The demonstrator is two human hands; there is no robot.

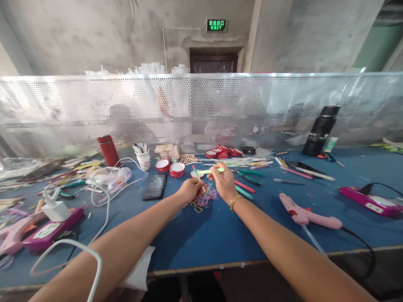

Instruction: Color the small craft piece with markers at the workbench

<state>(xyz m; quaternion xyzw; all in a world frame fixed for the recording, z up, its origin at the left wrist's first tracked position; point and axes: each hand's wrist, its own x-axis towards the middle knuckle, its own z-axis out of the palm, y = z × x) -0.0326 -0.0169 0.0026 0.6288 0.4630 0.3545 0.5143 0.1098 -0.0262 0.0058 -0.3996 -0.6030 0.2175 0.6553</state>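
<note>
My left hand (190, 191) is closed on a thin flat stick, pale at its lower end, with a coloured stick part (196, 172) in green and red pointing up. My right hand (222, 183), a gold bracelet at its wrist, grips a light green marker (206, 171), its tip turned toward the stick. Whether the tip touches the stick I cannot tell. Beneath both hands lies a tangled heap of small coloured loops (206, 200), pink, purple, yellow and blue. Behind the hands is a low red-sided round container (197, 174), partly covered by the stick and marker.
Two more red round containers (177, 169) and a black phone (155, 187) are left of centre. Pliers (249, 177) and markers (244, 186) lie to the right. A pink glue gun (307, 215) rests front right, its cord crossing the table edge. A white cable (100, 268) loops front left.
</note>
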